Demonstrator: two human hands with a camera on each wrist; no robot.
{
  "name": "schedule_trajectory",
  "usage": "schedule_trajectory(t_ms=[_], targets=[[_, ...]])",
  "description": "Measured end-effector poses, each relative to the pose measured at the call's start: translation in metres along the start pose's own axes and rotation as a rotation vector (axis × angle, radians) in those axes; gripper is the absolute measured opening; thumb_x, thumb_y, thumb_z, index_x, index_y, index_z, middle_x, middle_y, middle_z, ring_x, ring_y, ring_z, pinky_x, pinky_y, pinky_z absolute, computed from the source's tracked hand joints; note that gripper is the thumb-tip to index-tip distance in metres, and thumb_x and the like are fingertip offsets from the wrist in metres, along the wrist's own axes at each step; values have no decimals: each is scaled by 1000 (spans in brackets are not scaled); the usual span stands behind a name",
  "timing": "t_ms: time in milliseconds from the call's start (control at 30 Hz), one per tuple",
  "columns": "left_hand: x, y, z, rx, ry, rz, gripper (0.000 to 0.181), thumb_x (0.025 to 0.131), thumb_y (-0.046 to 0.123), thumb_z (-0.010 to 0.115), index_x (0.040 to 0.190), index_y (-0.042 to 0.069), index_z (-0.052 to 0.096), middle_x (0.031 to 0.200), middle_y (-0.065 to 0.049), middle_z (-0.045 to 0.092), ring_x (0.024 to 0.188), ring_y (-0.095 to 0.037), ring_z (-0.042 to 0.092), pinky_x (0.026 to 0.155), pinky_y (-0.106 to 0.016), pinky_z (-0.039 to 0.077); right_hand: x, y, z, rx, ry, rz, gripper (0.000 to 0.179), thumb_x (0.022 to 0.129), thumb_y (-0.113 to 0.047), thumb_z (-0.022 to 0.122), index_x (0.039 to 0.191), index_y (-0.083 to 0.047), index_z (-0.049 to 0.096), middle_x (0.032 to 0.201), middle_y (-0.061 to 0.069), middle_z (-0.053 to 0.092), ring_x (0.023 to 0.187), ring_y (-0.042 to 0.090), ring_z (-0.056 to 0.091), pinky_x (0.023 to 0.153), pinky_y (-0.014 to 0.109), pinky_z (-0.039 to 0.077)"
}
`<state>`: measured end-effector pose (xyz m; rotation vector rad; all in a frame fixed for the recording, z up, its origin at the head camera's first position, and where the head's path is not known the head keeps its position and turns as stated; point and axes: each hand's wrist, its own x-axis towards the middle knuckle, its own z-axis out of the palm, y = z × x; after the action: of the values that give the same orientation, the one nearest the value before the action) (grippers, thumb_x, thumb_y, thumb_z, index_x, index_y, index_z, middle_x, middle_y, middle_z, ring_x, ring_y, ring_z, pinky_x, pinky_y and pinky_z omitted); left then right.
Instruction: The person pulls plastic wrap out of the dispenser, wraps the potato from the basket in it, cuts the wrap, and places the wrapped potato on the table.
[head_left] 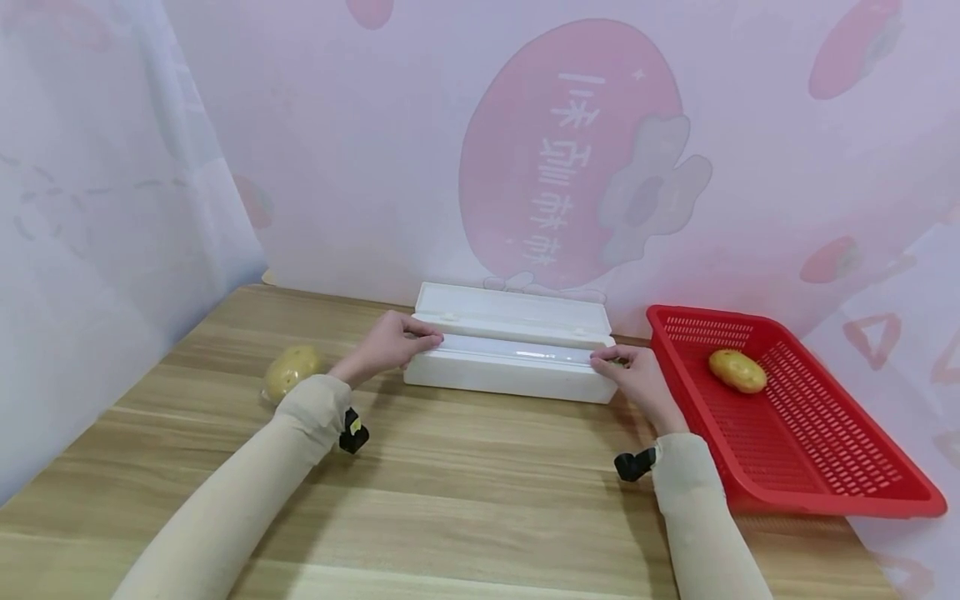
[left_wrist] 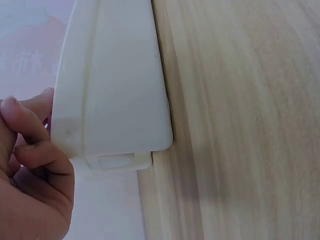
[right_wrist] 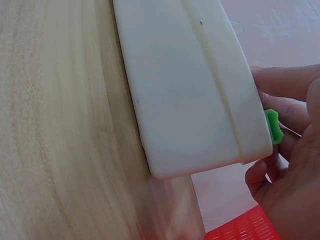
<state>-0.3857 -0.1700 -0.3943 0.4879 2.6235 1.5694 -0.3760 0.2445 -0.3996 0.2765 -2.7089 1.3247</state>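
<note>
A long white cling film box [head_left: 510, 372] stands at the back of the table with its lid [head_left: 517, 310] raised. Shiny clear cling film [head_left: 536, 354] lies along its opening. At the box's left end, my left hand [head_left: 392, 342] pinches the film's edge, fingers curled. Opposite it, at the right end, my right hand [head_left: 636, 375] pinches the film too. In the right wrist view a green slider [right_wrist: 273, 126] shows beside the right fingers. The film between the fingertips is hard to make out in both wrist views.
A potato [head_left: 292, 372] that looks wrapped in film lies left, beside my left forearm. The red plastic basket [head_left: 750, 492] at the right holds another potato [head_left: 738, 371]. Behind the wooden table [head_left: 480, 500] hangs a pale printed curtain [head_left: 360, 167].
</note>
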Motion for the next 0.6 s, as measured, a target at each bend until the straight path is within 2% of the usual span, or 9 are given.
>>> schedule_trajectory(t_ms=[233, 467, 600], targets=[[0, -2, 0, -35, 14, -6, 24, 94, 22, 69, 111, 7, 75, 113, -9, 68, 43, -11, 42, 43, -23, 38, 3, -3, -1, -22, -26, -6, 36, 90, -37, 72, 115, -11, 74, 113, 6, 68, 103, 28, 53, 89, 46, 44], [-2, -2, -1, -44, 13, -1, 24, 95, 24, 68, 112, 8, 74, 116, -9, 67, 44, -14, 43, 42, -24, 38, 5, -5, -1, -66, -33, -4, 32, 93, -35, 69, 113, -10, 74, 104, 7, 70, 93, 28, 53, 77, 38, 46], [-2, -4, -1, -58, 16, 9, 24, 94, 25, 69, 112, 8, 75, 116, -8, 67, 45, -17, 44, 44, -26, 40, 7, -3, 1, -53, -19, -1, 29, 95, -34, 67, 110, -10, 73, 96, 8, 67, 87, 28, 52, 71, 35, 47]])
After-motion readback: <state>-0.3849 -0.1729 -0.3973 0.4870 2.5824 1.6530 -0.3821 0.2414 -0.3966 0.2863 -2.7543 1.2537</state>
